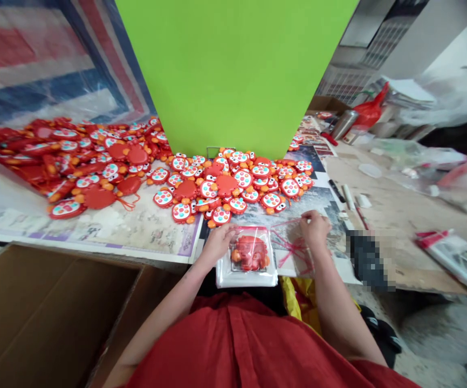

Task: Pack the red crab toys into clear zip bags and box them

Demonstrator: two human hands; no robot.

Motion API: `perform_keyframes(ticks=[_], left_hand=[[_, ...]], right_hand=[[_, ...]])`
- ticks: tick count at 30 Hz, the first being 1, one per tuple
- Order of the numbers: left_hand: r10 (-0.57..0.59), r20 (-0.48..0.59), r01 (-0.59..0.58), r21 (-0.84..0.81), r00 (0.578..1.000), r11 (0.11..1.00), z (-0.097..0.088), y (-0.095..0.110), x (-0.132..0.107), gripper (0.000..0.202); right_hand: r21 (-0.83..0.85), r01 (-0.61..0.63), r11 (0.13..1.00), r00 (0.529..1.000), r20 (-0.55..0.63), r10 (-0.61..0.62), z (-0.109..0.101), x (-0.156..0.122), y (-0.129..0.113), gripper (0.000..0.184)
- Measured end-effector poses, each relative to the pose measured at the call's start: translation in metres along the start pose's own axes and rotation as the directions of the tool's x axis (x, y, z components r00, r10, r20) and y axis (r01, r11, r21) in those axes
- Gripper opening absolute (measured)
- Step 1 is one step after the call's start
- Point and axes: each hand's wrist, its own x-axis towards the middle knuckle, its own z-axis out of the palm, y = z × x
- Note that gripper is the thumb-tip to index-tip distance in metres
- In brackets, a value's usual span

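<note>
A stack of clear plastic bags (223, 275) lies at the table's front edge, with a red crab-shaped toy (252, 252) in or on the top one; which of the two I cannot tell. My left hand (219, 242) pinches the upper left edge of the bag beside the toy. To the right, my right hand (316, 230) is closed on a thin pink cord. More pink cords (292, 250) lie loose between the bags and that hand. Just beyond the bags is a heap of red crab toys (221, 186) with coloured dots on white faces.
A tall green panel (237, 75) rises behind the heap. More toys (96, 161) are piled on the left, above an open cardboard box (55, 312). On the right are markers (347, 196), a metal flask (344, 124), a plastic-wrapped pack (455, 258) and a pixelated dark object (369, 261).
</note>
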Motion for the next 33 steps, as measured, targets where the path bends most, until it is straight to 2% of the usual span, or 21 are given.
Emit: perform_keyframes(ticks=[2,5,8,10,11,12,13,15,16,17,18,22,25,30,33], left_hand=[[-0.068,0.013,0.068,-0.068,0.998,0.995,0.000,-0.003,0.001,0.024],[-0.072,0.013,0.073,-0.109,0.997,0.991,0.001,-0.004,0.002,0.021],[-0.052,0.033,0.057,-0.163,0.998,0.985,0.003,-0.004,0.002,0.017],[-0.078,0.068,0.092,-0.244,0.995,0.965,0.003,-0.002,0.002,0.019],[-0.090,0.085,0.111,-0.285,0.992,0.952,0.004,0.000,0.001,0.022],[-0.098,0.099,0.125,-0.322,0.990,0.938,0.004,0.001,0.000,0.024],[-0.102,0.111,0.135,-0.354,0.989,0.925,0.005,0.003,0.000,0.026],[-0.106,0.136,0.153,-0.400,0.985,0.904,0.004,0.004,-0.001,0.030],[-0.115,0.145,0.166,-0.417,0.983,0.893,0.004,0.005,-0.002,0.031],[-0.129,0.149,0.182,-0.431,0.980,0.884,0.003,0.004,-0.002,0.032],[-0.151,0.148,0.202,-0.443,0.977,0.873,0.002,0.004,-0.002,0.034],[-0.226,0.157,0.275,-0.521,0.962,0.809,-0.006,0.000,-0.003,0.045],[-0.240,0.175,0.297,-0.552,0.955,0.779,-0.009,0.000,-0.003,0.048],[-0.251,0.157,0.295,-0.555,0.955,0.778,-0.010,0.006,-0.003,0.020],[-0.235,0.175,0.293,-0.566,0.956,0.771,-0.011,0.010,-0.005,0.019]], right_hand=[[-0.139,-0.062,0.988,0.998,0.011,0.064,-0.004,0.006,0.027,0.025],[-0.255,-0.009,0.967,1.000,-0.003,0.009,-0.011,0.004,0.042,0.033],[-0.186,0.084,0.979,0.984,-0.137,-0.110,-0.016,-0.003,0.026,0.043],[-0.010,0.145,0.989,0.976,-0.160,-0.145,-0.019,-0.011,0.002,0.040],[0.115,0.170,0.979,0.982,-0.105,-0.158,-0.020,-0.016,-0.011,0.036],[0.253,0.175,0.952,0.984,-0.001,-0.180,-0.020,-0.021,-0.025,0.033],[0.385,0.149,0.911,0.966,0.140,-0.218,-0.019,-0.028,-0.038,0.032],[0.573,0.029,0.819,0.857,0.408,-0.316,-0.015,-0.040,-0.059,0.032],[0.631,-0.048,0.775,0.799,0.490,-0.349,-0.012,-0.045,-0.066,0.031],[0.670,-0.118,0.733,0.764,0.533,-0.364,-0.009,-0.049,-0.071,0.029],[0.698,-0.178,0.693,0.757,0.548,-0.357,-0.006,-0.052,-0.074,0.027],[0.764,-0.300,0.571,0.816,0.515,-0.261,-0.003,-0.053,-0.069,0.019],[0.778,-0.321,0.540,0.827,0.508,-0.242,-0.009,-0.051,-0.061,0.017],[0.725,-0.265,0.636,0.820,0.516,-0.246,-0.017,-0.051,-0.052,0.015],[0.690,-0.172,0.703,0.799,0.515,-0.311,-0.018,-0.049,-0.049,0.016]])
